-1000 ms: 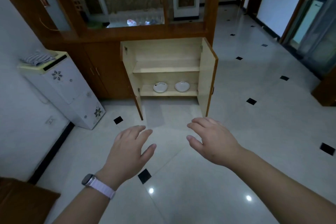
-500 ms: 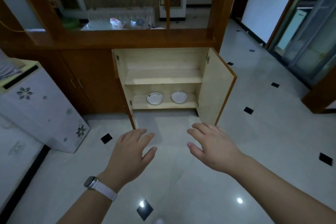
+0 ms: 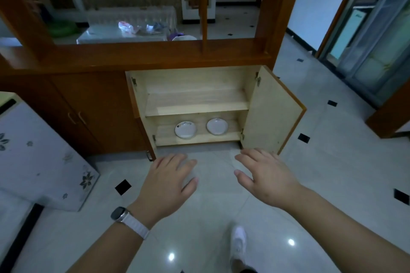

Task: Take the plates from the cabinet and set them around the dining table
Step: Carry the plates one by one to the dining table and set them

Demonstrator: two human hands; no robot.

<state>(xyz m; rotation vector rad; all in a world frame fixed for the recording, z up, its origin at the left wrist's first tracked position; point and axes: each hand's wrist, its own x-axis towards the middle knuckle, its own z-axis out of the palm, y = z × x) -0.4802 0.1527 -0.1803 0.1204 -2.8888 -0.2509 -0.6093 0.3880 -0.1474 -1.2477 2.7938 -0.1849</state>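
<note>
A low wooden cabinet [image 3: 195, 99] stands with both doors swung wide. On its bottom shelf lie two white plates side by side: the left plate [image 3: 185, 129] and the right plate [image 3: 217, 126]. The upper shelf holds nothing. My left hand [image 3: 166, 186], with a watch on the wrist, hovers palm down over the floor just in front of the cabinet, fingers apart and holding nothing. My right hand [image 3: 265, 175] hovers beside it, also spread and holding nothing, near the foot of the right door [image 3: 269, 111].
A white flowered appliance [image 3: 42, 157] stands at the left against the wall. Beyond the wooden divider [image 3: 142, 53] a table [image 3: 124, 33] carries clutter. Tiled floor extends right toward a glass door [image 3: 375, 35]. My white shoe [image 3: 238, 241] is below.
The view has moved closer to the cabinet, which now looks larger. Both hands stay spread and have come nearer to the cabinet's base. A shoe has come into view.
</note>
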